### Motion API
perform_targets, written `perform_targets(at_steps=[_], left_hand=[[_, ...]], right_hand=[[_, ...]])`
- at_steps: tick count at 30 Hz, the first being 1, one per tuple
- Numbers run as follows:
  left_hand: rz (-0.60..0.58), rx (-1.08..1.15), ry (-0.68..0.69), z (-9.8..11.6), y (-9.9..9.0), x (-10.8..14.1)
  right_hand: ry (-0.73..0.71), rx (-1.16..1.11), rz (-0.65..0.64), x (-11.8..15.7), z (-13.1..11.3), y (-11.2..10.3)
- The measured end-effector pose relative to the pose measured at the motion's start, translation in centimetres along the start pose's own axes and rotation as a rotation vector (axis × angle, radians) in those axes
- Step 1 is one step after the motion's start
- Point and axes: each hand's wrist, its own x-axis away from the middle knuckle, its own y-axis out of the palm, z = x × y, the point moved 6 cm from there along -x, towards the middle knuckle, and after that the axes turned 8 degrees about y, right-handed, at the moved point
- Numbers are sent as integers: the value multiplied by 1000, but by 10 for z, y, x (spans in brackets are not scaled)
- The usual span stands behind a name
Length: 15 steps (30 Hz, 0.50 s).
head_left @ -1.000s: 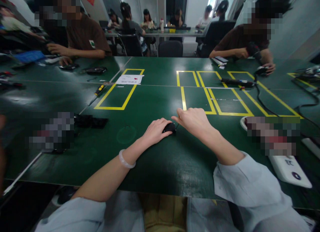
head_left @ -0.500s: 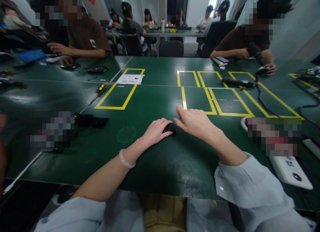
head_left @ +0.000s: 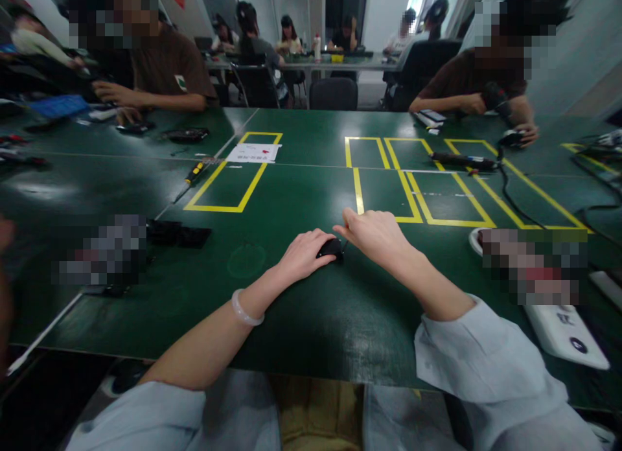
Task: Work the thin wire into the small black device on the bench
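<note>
My left hand [head_left: 304,255] is closed around a small black rounded object that looks like a computer mouse [head_left: 330,249], holding it down on the green table [head_left: 301,334]. The fingers cover much of its far side. Just to the right, my right hand [head_left: 381,234] is curled into a fist above the table. A thin dark shaft [head_left: 345,245] shows below that fist, close to the mouse's right end. It looks like part of a screwdriver, but the handle is hidden inside the fist.
Yellow tape rectangles [head_left: 214,209] mark the table. A yellow-black screwdriver [head_left: 195,172] and a paper label [head_left: 253,153] lie ahead on the left. A black corded tool [head_left: 464,161] rests at right, near a white device [head_left: 566,334]. Two people in brown shirts work opposite.
My right hand has shifted slightly up and left, with its thumb drawn in, and the thin shaft beneath it now shows more. My left hand and the mouse stay in place.
</note>
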Motion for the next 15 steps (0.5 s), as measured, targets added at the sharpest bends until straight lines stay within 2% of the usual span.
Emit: perform_targets(at_steps=[5, 10, 15], left_hand=[[-10, 20, 1, 0, 0, 0], [-8, 23, 10, 0, -2, 0], [-5, 14, 22, -1, -2, -1]], right_hand=[[-100, -141, -35, 4, 1, 0], [-129, -215, -71, 7, 3, -2], [-57, -148, -65, 5, 2, -4]])
